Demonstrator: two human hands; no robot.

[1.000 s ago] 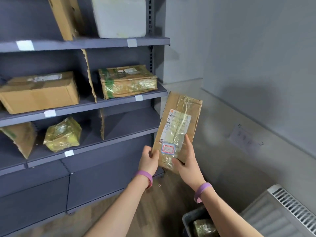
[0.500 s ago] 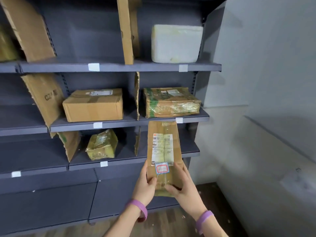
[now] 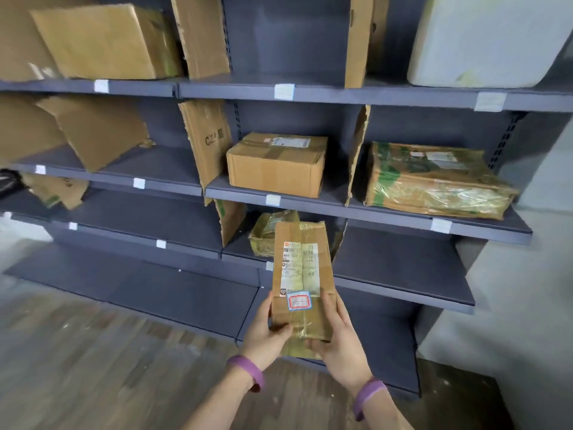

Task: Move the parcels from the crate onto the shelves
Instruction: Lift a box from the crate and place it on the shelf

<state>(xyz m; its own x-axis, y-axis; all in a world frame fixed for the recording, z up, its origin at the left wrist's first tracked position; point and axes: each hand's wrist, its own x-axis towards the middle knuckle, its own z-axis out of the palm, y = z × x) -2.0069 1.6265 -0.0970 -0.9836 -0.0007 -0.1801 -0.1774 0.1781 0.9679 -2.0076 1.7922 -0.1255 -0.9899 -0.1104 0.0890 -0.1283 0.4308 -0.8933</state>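
Note:
I hold a long brown cardboard parcel (image 3: 302, 274) upright in front of the dark grey shelves (image 3: 387, 209). It bears a white shipping label and a small red-and-blue sticker. My left hand (image 3: 266, 333) grips its lower left edge and my right hand (image 3: 341, 346) its lower right edge; both wrists wear purple bands. The parcel's top hides part of a crumpled taped parcel (image 3: 266, 231) on the lower shelf. The crate is out of view.
A plain brown box (image 3: 276, 166) and a flat green-taped parcel (image 3: 434, 181) sit on the middle shelf. A white foam box (image 3: 483, 41) and a large carton (image 3: 105, 41) stand on the top shelf. Cardboard dividers (image 3: 210, 144) split the bays. Wooden floor (image 3: 93, 367) lies below.
The view has swung left and closer to the shelves, and the crate has left the frame. The parcel stays in both hands, now upright before the lower shelves.

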